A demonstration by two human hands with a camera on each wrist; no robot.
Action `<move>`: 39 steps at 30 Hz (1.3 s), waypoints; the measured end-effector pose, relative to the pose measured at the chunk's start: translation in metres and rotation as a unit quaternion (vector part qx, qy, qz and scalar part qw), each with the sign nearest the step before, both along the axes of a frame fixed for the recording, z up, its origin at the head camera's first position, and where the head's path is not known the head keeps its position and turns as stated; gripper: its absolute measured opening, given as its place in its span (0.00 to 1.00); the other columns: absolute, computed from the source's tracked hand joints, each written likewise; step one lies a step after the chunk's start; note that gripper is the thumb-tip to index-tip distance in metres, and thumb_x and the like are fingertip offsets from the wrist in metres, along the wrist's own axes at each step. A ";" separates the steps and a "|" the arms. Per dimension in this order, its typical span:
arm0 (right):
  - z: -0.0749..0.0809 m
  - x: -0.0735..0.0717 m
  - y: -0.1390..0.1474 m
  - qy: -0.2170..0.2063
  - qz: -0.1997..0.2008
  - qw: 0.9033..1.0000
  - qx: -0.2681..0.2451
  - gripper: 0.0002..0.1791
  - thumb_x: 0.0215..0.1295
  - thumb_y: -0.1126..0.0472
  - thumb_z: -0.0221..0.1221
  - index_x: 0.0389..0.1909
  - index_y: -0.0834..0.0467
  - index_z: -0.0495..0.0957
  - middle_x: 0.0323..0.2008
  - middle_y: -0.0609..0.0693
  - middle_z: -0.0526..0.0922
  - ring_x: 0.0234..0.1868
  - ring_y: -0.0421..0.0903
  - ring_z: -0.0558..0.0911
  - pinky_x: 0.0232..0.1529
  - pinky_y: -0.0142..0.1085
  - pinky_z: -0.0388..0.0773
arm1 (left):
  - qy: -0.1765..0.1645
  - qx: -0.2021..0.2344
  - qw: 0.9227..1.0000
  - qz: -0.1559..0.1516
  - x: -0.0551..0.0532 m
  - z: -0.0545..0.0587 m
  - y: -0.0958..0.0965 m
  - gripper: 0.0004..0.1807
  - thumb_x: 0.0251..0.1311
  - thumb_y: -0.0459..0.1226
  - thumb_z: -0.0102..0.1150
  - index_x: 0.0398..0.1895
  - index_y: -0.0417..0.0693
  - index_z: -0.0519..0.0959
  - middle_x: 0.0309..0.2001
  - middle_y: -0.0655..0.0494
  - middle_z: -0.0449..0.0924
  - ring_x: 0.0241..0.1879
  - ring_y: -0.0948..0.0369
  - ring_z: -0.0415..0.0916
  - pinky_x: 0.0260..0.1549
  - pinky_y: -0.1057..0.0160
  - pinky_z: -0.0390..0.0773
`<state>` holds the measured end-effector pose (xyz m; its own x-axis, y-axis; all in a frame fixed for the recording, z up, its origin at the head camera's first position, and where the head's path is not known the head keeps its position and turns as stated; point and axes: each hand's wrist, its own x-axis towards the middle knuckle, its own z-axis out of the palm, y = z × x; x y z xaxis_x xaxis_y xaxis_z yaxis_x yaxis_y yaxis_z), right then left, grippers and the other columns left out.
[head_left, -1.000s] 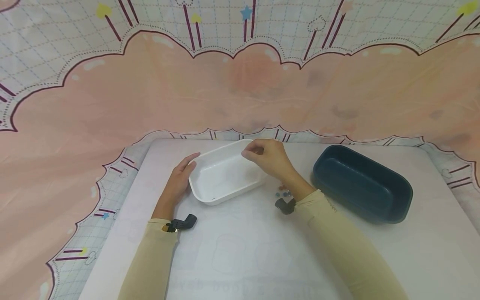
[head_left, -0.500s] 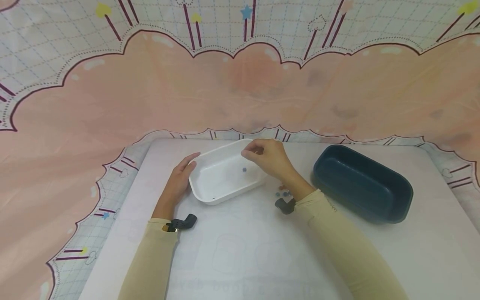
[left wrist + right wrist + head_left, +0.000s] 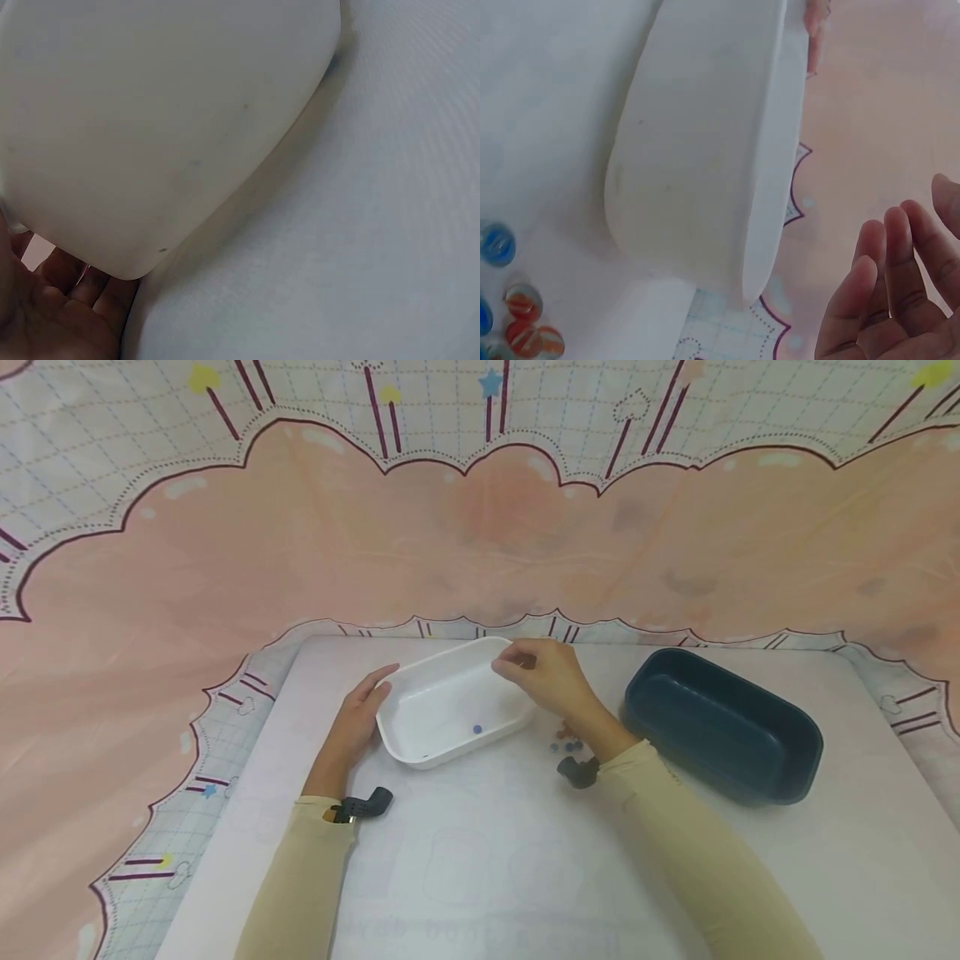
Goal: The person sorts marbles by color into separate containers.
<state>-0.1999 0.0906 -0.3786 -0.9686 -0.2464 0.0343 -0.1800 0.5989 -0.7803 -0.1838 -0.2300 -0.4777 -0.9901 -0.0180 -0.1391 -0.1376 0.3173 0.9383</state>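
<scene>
Blue marble (image 3: 477, 729), in white tray (image 3: 427, 718) (near side), apart from right fingers (image 3: 902, 259)

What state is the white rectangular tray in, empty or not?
Not empty: the head view shows a small round blue marble inside the white rectangular tray.

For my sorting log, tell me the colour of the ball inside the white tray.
Blue; the ball shows best in the head view.
</scene>
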 end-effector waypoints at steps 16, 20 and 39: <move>-0.007 0.006 0.034 0.015 -0.001 1.000 0.008 0.15 0.68 0.45 0.65 0.46 0.50 0.87 0.42 0.47 0.89 0.47 0.47 0.84 0.49 0.45 0.81 | -0.001 0.010 1.000 -0.006 0.000 0.001 0.000 0.26 0.77 0.57 0.42 0.75 0.71 0.67 0.79 0.62 0.59 0.79 0.55 0.56 0.77 0.46 0.58; -0.007 0.008 0.041 0.013 -0.007 1.000 0.018 0.15 0.68 0.44 0.65 0.47 0.50 0.87 0.42 0.47 0.89 0.46 0.47 0.84 0.47 0.44 0.81 | -0.005 0.007 1.000 -0.004 0.000 0.001 0.000 0.26 0.77 0.57 0.42 0.75 0.72 0.67 0.80 0.63 0.58 0.80 0.55 0.55 0.77 0.46 0.58; -0.009 0.028 0.070 -0.012 -0.005 0.999 0.053 0.17 0.68 0.42 0.64 0.49 0.48 0.86 0.46 0.49 0.88 0.48 0.49 0.83 0.44 0.43 0.81 | 0.006 0.000 1.000 -0.006 -0.001 -0.003 -0.002 0.27 0.76 0.58 0.42 0.75 0.71 0.67 0.80 0.64 0.58 0.80 0.56 0.53 0.78 0.46 0.56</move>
